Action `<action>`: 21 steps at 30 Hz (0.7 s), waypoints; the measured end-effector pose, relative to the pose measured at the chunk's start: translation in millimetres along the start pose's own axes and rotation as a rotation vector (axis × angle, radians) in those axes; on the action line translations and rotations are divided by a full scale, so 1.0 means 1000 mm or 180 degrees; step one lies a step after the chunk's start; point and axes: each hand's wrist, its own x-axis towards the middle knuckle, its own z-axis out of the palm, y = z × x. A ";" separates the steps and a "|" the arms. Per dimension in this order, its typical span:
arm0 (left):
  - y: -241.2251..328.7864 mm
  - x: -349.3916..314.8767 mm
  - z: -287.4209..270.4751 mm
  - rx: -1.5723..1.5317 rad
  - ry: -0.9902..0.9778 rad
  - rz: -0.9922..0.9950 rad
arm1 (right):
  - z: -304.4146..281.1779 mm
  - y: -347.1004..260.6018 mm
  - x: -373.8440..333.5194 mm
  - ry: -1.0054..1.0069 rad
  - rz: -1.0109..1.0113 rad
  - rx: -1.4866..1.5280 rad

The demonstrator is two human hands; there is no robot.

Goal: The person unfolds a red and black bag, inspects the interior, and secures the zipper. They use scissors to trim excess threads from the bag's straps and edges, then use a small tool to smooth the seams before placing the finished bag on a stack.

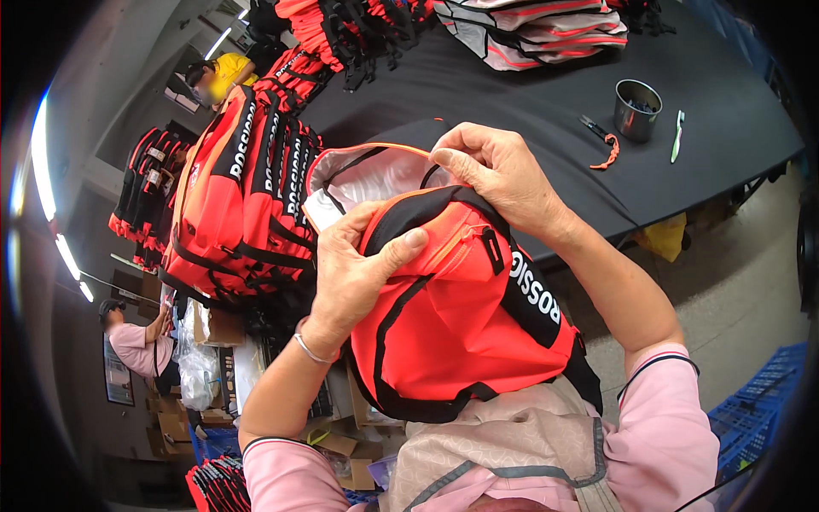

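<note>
L hand lower, thumb extended, fingers partly hidden; R hand higher, thumb & index pinched. Both forearms angled inward.

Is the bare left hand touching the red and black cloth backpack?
Touching: in the head view, the left hand grips the backpack, its thumb on the red cloth.

Far left of my brightly lit red backpack, strip lights glare; around it, edges curve into black.
</note>
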 end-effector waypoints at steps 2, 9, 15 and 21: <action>-0.005 -0.003 0.001 0.0283 0.0060 0.0054 | 0.003 -0.001 -0.005 0.0124 -0.0055 -0.0115; -0.013 -0.016 -0.001 -0.1859 -0.0462 -0.0753 | 0.009 0.005 -0.011 0.0071 0.0073 0.0223; -0.041 -0.038 0.011 -0.1918 -0.0956 -0.1090 | 0.011 0.044 -0.024 -0.0135 0.0263 0.0072; -0.025 -0.021 0.031 -0.1016 -0.0939 -0.1296 | -0.006 0.025 -0.004 -0.1414 0.0582 -0.0321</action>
